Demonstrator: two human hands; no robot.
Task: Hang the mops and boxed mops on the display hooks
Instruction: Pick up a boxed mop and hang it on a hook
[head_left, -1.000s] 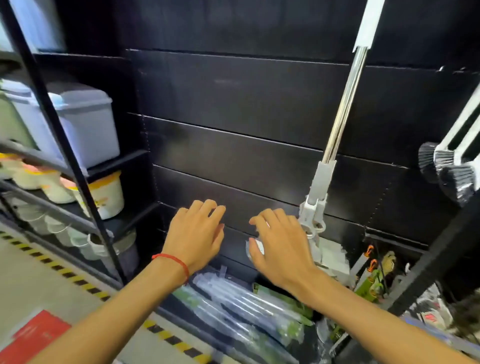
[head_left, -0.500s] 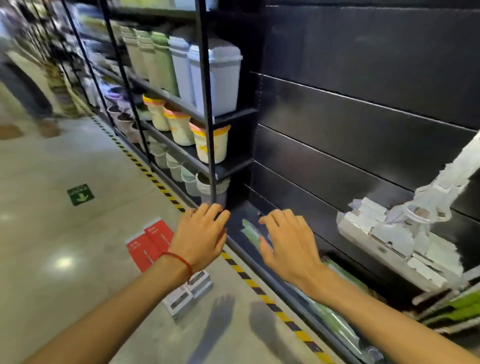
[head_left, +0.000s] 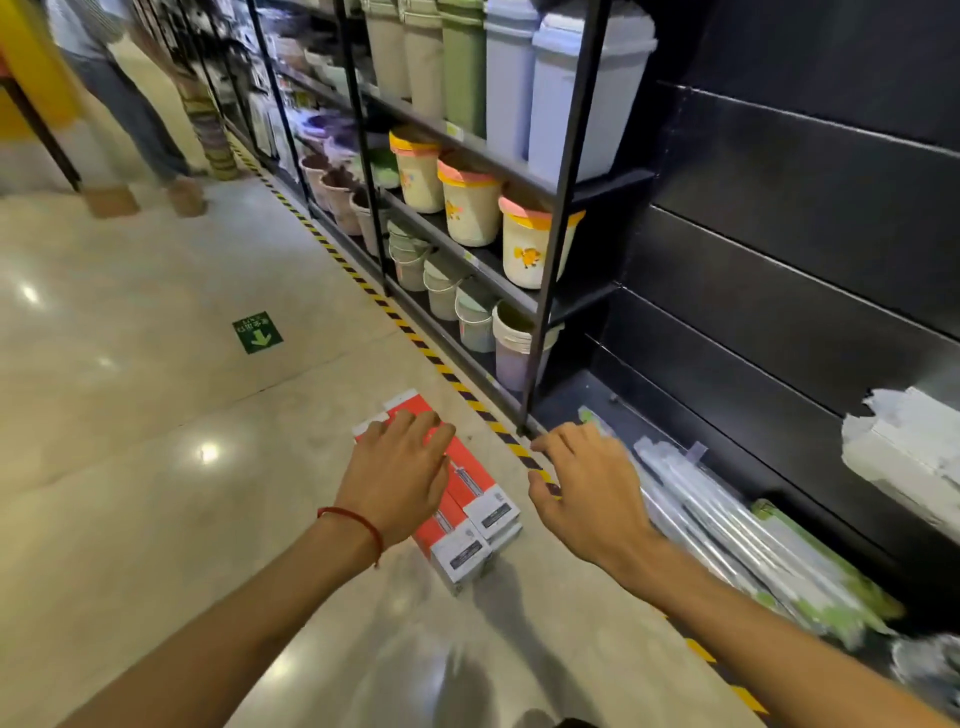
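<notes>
Floor sign: green square (head_left: 258, 332) at centre left of the frame, with a white arrow pointing down; the characters above the arrow are too small to read.
Boxed mops: red-and-white boxes (head_left: 480, 501) lie side by side on the floor at lower centre; dark print on the white ends is not legible.
Wrapped mops: long clear and green packs (head_left: 737, 540) lie on the bottom shelf at lower right; the print is blurred.
Mop head: white, ragged (head_left: 904, 457), at the right edge against the black back panel (head_left: 779, 249).
Buckets: cream with orange rims (head_left: 470, 208) on the middle shelf, each bearing a small orange picture; contents not visible.
Bins: tall lidded bins (head_left: 576, 98) on the shelf above, closed.
Pails: white, handled (head_left: 519, 348), on the lowest shelf; contents cannot be made out.
Left hand: (head_left: 395, 478) fingers straight and spread wide over the red boxes, a red string (head_left: 358, 522) at the wrist; contact cannot be confirmed.
Right hand: (head_left: 587, 493) fingers loosely spread, holding nothing, over the yellow-black tape (head_left: 415, 338) between boxes and shelf.
Bystander: a person's legs (head_left: 130, 109) at upper left.
</notes>
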